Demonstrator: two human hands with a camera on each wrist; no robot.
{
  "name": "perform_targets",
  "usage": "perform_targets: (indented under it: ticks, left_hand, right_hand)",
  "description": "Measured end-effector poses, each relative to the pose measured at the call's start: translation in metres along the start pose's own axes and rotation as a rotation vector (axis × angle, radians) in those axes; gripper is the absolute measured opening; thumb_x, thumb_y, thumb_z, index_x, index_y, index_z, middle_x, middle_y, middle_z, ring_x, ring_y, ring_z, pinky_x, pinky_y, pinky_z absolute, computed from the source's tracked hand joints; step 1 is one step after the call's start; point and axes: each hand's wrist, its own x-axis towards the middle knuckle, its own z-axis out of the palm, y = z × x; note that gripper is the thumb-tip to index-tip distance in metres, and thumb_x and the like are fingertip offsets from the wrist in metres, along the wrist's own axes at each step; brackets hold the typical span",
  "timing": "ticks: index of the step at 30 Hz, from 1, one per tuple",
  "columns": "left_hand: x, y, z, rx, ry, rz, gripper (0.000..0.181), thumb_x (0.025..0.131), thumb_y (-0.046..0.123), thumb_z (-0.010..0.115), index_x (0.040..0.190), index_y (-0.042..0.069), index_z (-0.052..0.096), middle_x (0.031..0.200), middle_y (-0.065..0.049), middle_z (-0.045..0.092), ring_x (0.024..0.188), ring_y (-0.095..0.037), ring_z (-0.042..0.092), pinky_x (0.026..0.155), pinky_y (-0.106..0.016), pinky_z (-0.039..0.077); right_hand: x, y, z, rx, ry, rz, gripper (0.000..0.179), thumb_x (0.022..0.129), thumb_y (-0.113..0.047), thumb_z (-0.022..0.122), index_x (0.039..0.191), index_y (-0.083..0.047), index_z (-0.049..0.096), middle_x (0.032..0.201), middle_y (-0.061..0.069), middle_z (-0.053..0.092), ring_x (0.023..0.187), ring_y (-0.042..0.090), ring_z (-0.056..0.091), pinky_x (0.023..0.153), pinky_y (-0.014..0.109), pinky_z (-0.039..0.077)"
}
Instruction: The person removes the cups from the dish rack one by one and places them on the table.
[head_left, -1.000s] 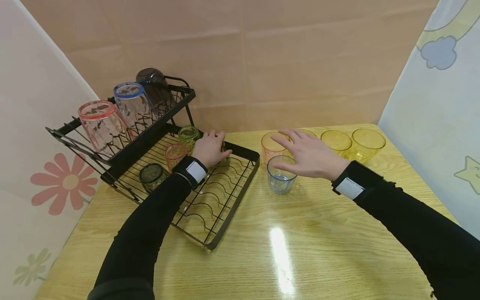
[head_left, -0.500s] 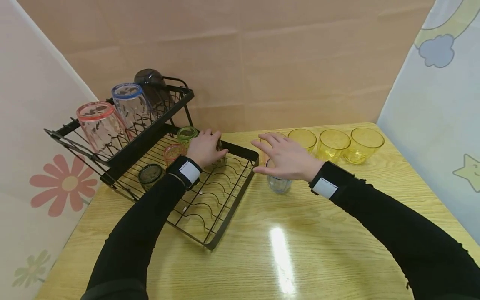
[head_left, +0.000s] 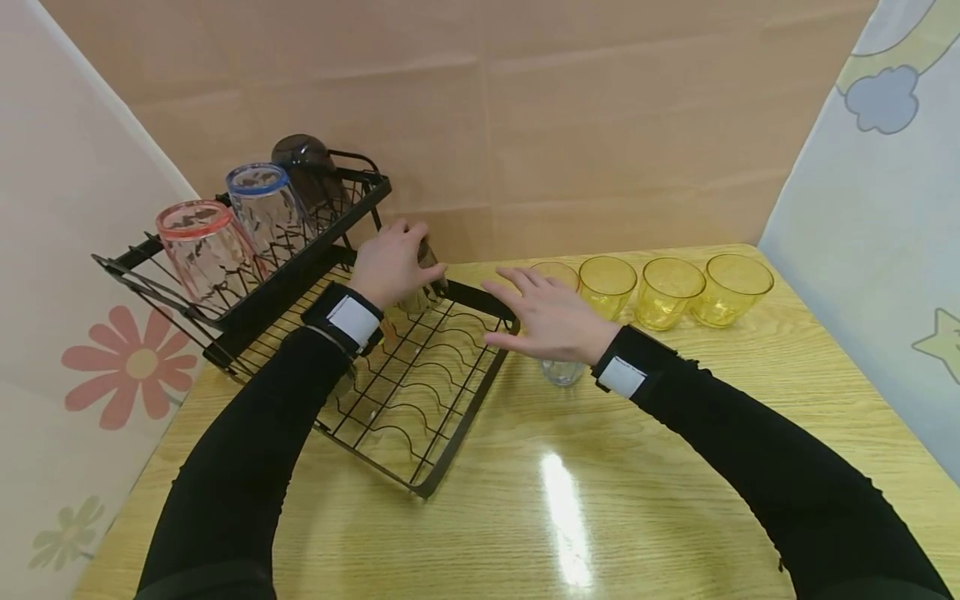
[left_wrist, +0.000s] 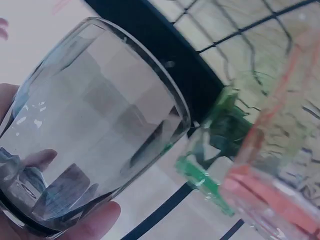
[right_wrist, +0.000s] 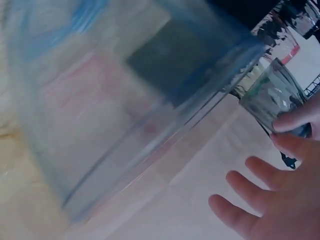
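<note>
My left hand (head_left: pixel 390 265) grips a smoky clear glass (left_wrist: pixel 100 115) over the back corner of a black two-tier dish rack (head_left: pixel 469 408). In the left wrist view, fingertips and thumb wrap its base end while the wide rim points away. Beside it, a green glass (left_wrist: pixel 200 175) and a red-edged glass (left_wrist: pixel 270 200) stand on the lower tier. My right hand (head_left: pixel 555 318) hovers with spread fingers, holding nothing. It covers most of a blue-rimmed glass (head_left: pixel 561 372) on the table, which looms large and blurred (right_wrist: pixel 125 100) in the right wrist view.
The upper tier bears an upturned red-rimmed glass (head_left: pixel 206 250), a blue-rimmed glass (head_left: pixel 262 204) and a dark glass (head_left: pixel 303 158). Along the table's back stand several yellow glasses (head_left: pixel 670 292) and an orange-tinted glass (head_left: pixel 558 273), partly behind my right hand. Patterned panels flank the table (head_left: pixel 660 483).
My left hand has lifted the smoky glass from the lower tier, moving up and slightly left. The right hand has shifted left, across the blue-rimmed glass on the table.
</note>
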Motion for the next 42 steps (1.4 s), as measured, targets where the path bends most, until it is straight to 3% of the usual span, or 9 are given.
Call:
perform_targets:
  ticks: [3, 10, 14, 17, 21, 28, 33, 37, 42]
  left_hand:
    - [-0.001, 0.001, -0.005, -0.127, 0.021, -0.038, 0.049, 0.088, 0.048, 0.067, 0.114, 0.008, 0.058, 0.104, -0.012, 0.057, 0.08, -0.026, 0.056, 0.059, -0.041, 0.047]
    - [-0.011, 0.014, 0.002, -0.667, 0.031, -0.123, 0.047, 0.093, 0.045, 0.063, 0.119, 0.005, 0.056, 0.095, -0.01, 0.057, 0.074, -0.024, 0.051, 0.061, -0.035, 0.04]
    - [-0.018, 0.03, 0.007, -0.969, 0.047, -0.141, 0.042, 0.096, 0.039, 0.06, 0.12, 0.004, 0.056, 0.107, -0.01, 0.057, 0.088, -0.025, 0.055, 0.072, -0.034, 0.044]
    - [-0.023, 0.044, 0.009, -1.189, 0.03, -0.198, 0.039, 0.098, 0.036, 0.057, 0.121, 0.004, 0.056, 0.11, -0.009, 0.054, 0.091, -0.023, 0.056, 0.073, -0.035, 0.05]
    - [-0.031, 0.066, 0.011, -1.448, -0.025, -0.293, 0.039, 0.1, 0.041, 0.051, 0.119, 0.006, 0.055, 0.102, -0.009, 0.054, 0.078, -0.016, 0.06, 0.07, -0.042, 0.057]
    - [-0.051, 0.104, 0.01, -1.751, -0.11, -0.343, 0.046, 0.103, 0.044, 0.042, 0.123, 0.003, 0.049, 0.098, -0.008, 0.057, 0.074, -0.016, 0.064, 0.067, -0.035, 0.057]
    - [-0.059, 0.113, 0.012, -1.797, -0.196, -0.283, 0.048, 0.105, 0.043, 0.035, 0.128, 0.003, 0.049, 0.106, -0.01, 0.058, 0.087, -0.02, 0.064, 0.086, -0.05, 0.052]
    - [-0.063, 0.107, 0.015, -1.625, -0.307, -0.176, 0.049, 0.106, 0.042, 0.032, 0.133, 0.003, 0.043, 0.122, -0.012, 0.048, 0.104, -0.029, 0.056, 0.085, -0.052, 0.051]
    - [-0.069, 0.093, 0.017, -1.37, -0.41, -0.011, 0.038, 0.107, 0.033, 0.036, 0.133, 0.006, 0.041, 0.129, -0.015, 0.044, 0.112, -0.034, 0.051, 0.079, -0.05, 0.053]
  right_hand:
    - [0.005, -0.004, 0.002, 0.016, 0.055, 0.009, 0.081, 0.094, -0.064, 0.044, 0.155, -0.015, 0.025, 0.156, 0.017, 0.023, 0.139, 0.037, 0.029, 0.107, 0.054, 0.03]
    - [0.009, -0.011, 0.002, 0.119, 0.24, -0.004, 0.086, 0.094, -0.058, 0.052, 0.156, -0.012, 0.015, 0.158, 0.017, 0.016, 0.141, 0.036, 0.025, 0.11, 0.051, 0.028]
    - [0.005, -0.011, 0.001, 0.172, 0.358, -0.018, 0.091, 0.093, -0.071, 0.035, 0.155, -0.008, 0.015, 0.158, 0.018, 0.016, 0.141, 0.035, 0.023, 0.11, 0.05, 0.027]
    - [0.0, -0.011, 0.003, 0.21, 0.461, -0.03, 0.095, 0.09, -0.076, 0.023, 0.154, -0.006, 0.016, 0.157, 0.018, 0.018, 0.141, 0.033, 0.025, 0.109, 0.051, 0.028]
    - [-0.006, -0.018, 0.001, 0.298, 0.596, -0.039, 0.093, 0.091, -0.074, 0.029, 0.153, -0.005, 0.02, 0.156, 0.017, 0.021, 0.141, 0.032, 0.026, 0.108, 0.053, 0.029]
    - [-0.01, -0.029, -0.005, 0.479, 0.843, -0.085, 0.077, 0.095, -0.06, 0.044, 0.141, 0.002, 0.041, 0.141, 0.019, 0.042, 0.131, 0.03, 0.039, 0.106, 0.047, 0.031]
    - [-0.018, -0.029, -0.005, 0.527, 0.957, -0.092, 0.059, 0.096, -0.046, 0.051, 0.125, 0.006, 0.054, 0.121, 0.021, 0.055, 0.113, 0.03, 0.051, 0.095, 0.041, 0.039]
    - [-0.031, -0.023, -0.004, 0.524, 0.96, -0.131, 0.057, 0.097, -0.046, 0.052, 0.12, 0.006, 0.057, 0.116, 0.02, 0.057, 0.106, 0.032, 0.053, 0.088, 0.039, 0.04]
    - [-0.055, -0.009, -0.005, 0.491, 0.917, -0.191, 0.058, 0.098, -0.047, 0.051, 0.118, 0.007, 0.058, 0.115, 0.02, 0.057, 0.107, 0.034, 0.053, 0.095, 0.036, 0.039]
